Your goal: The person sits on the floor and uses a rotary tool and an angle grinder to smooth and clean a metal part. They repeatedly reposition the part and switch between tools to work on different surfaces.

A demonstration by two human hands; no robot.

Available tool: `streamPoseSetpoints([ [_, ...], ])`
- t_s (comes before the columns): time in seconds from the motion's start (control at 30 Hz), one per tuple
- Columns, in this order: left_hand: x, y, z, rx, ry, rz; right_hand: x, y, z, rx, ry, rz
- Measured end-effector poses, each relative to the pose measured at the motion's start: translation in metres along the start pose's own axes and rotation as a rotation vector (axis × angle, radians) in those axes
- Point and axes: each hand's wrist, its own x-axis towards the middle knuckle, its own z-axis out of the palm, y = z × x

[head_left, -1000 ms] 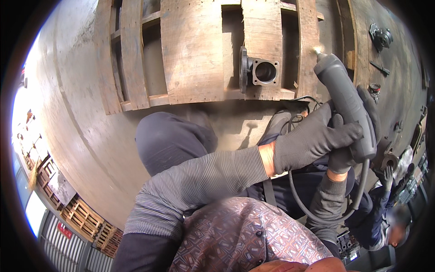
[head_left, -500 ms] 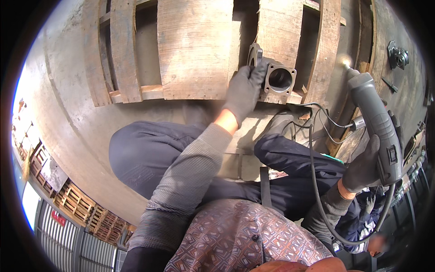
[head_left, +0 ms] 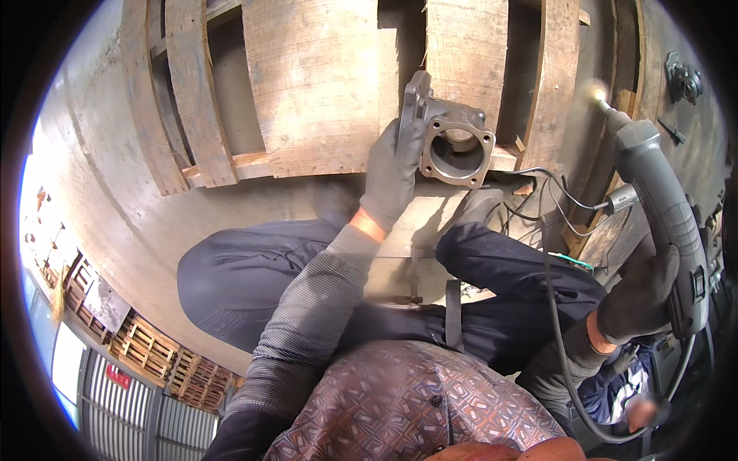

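Note:
My left hand [head_left: 393,173], in a dark glove, grips a grey cast metal valve body [head_left: 450,113] by its flat end flange. The casting sits at the near edge of a wooden pallet [head_left: 311,84]. Its squarish flange with corner bolt holes and a wide round bore faces up toward me. Off to the right, my gloved right hand [head_left: 642,296] is wrapped round the rear of a long grey die grinder [head_left: 667,196]. The grinder's small bright tip points away from me, well apart from the casting; whether it spins cannot be told.
The grinder's black cord [head_left: 555,330] loops beside my right leg. A cable connector [head_left: 619,198] lies near the pallet's right end. At the far right are a dark metal part [head_left: 684,79] and a small dark tool [head_left: 672,131]. Another person [head_left: 626,384] is at the lower right.
The valve body has come nearer and turned, showing more of its side and bore, with my left hand still on it. The grinder has shifted right and slightly toward me.

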Motion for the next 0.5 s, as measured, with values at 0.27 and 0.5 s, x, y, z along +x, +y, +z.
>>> streamPoseSetpoints([
  [0.27, -0.011, 0.036, 0.006, -0.205, -0.224, 0.15, 0.0, 0.019, -0.022, -0.122, -0.159, -0.153],
  [0.5, -0.013, 0.022, 0.006, -0.396, -0.325, -0.05, -0.009, 0.044, -0.042, -0.291, -0.287, -0.467],
])
